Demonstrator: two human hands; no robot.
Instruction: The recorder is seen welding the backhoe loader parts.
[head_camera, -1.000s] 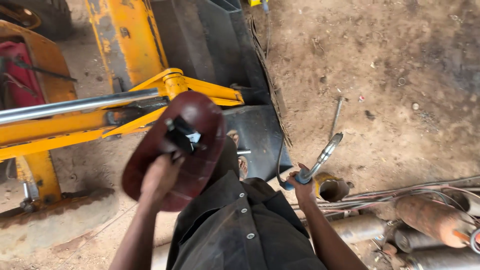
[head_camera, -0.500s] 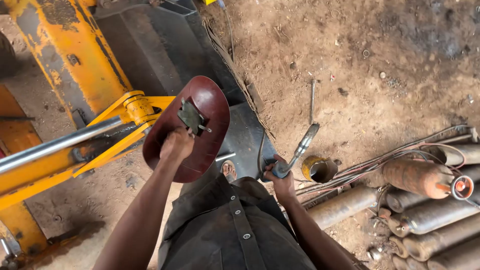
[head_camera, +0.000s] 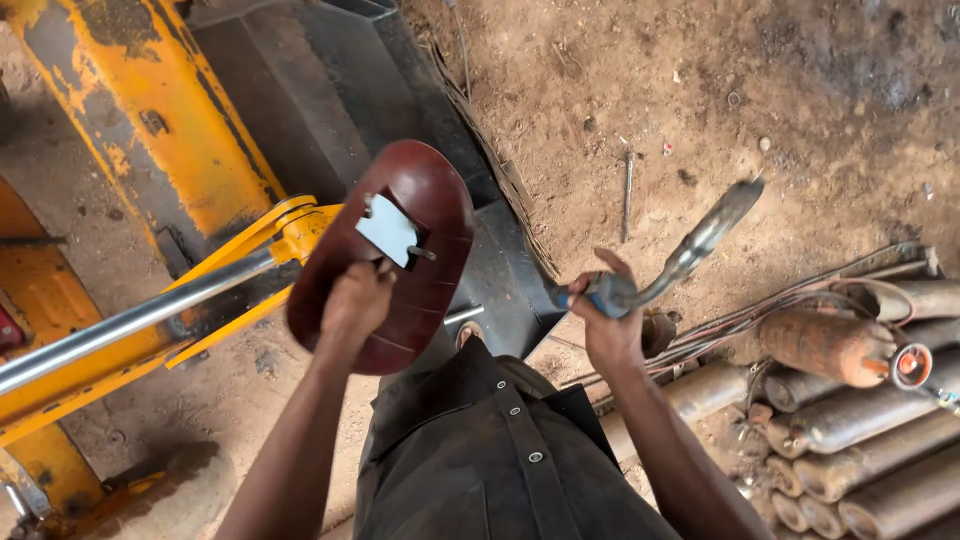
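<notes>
The person in the dark buttoned shirt (head_camera: 500, 450) stands close below the camera, both forearms raised. The left hand (head_camera: 355, 300) is curled tight around the handle on the back of a dark red oval welding shield (head_camera: 400, 250), which stands tilted just above the knuckles, its pale square window plate (head_camera: 388, 228) just past the fingertips. The right hand (head_camera: 605, 320) is closed around the blue grip of a chipping hammer (head_camera: 680, 255), whose blurred metal head angles up and away to the right of the fingers. Beyond the left fingers a shiny steel rod (head_camera: 130, 320) runs into a yellow machine arm (head_camera: 150, 130), with a dark steel plate (head_camera: 330, 90) behind the shield. Off to the right of the right hand lie rusty gas cylinders (head_camera: 830, 345) and bent bars on the dirt. Farther past the hammer, a thin rod (head_camera: 628, 195) lies on the brown ground (head_camera: 800, 100).
</notes>
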